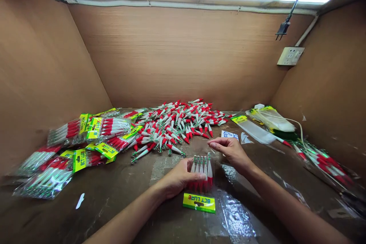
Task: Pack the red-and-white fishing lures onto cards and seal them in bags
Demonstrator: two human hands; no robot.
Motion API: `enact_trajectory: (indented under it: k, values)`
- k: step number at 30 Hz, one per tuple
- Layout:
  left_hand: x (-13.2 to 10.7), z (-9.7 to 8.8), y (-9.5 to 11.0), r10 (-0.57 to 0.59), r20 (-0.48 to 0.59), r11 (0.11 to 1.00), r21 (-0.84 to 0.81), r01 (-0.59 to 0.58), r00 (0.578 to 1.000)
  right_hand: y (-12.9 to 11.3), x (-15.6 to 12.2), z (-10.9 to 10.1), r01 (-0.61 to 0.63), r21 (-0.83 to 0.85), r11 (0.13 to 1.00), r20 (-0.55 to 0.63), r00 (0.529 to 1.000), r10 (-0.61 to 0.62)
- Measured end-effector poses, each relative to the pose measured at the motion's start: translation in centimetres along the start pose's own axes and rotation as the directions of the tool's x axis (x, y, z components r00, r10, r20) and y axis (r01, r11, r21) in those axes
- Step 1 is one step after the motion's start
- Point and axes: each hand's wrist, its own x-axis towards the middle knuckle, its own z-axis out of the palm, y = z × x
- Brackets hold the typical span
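My left hand (180, 178) is closed around a clear bag of red-and-white squid lures (201, 171). Several lures stand side by side in it, hooks toward the far end, red tips toward me. The bag's yellow-green "BCT LURE" header (199, 203) lies at the near end, upside down to me. Just beyond the bag's far right corner, my right hand (229, 151) is raised with thumb and fingertips pinched together. Whatever sits in that pinch is too small or too transparent to make out. Behind both hands spreads a heap of loose lures (174, 122).
Filled lure bags (114, 127) are piled at the left. At the right lie flat clear bags (257, 131), a stack of headed bags (270, 120) and more lures (323, 162) beside a pale cord. A plug (283, 28) hangs above, near a wall socket (290, 56).
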Motion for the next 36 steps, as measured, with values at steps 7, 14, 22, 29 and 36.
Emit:
enact_trajectory:
  k: [7,14,22,29,36]
  values:
    - [0.3,0.3,-1.0,0.120,-0.280,0.927,0.375,-0.007,0.952,-1.5,-0.5,-0.5,0.279,-0.208,0.937,0.186,0.952,-0.242]
    - [0.2,0.2,-0.5,0.156,-0.251,0.922,0.384,-0.050,0.955,-1.5,-0.6,-0.8,0.283,-0.261,0.923,0.295,0.934,-0.203]
    - [-0.1,0.8,0.1,0.072,-0.266,0.966,0.259,-0.001,0.961,-1.9,-0.7,-1.1,0.272,-0.240,0.932,0.345,0.921,-0.180]
    - [-0.6,0.9,0.5,0.003,-0.227,0.936,0.344,0.077,0.974,-2.0,-1.1,-0.8,0.316,-0.240,0.918,0.341,0.913,-0.225]
    - [-0.4,1.3,0.3,0.002,-0.215,0.946,0.317,0.068,0.977,-2.1,-1.3,-0.7,0.326,-0.215,0.921,0.405,0.888,-0.219]
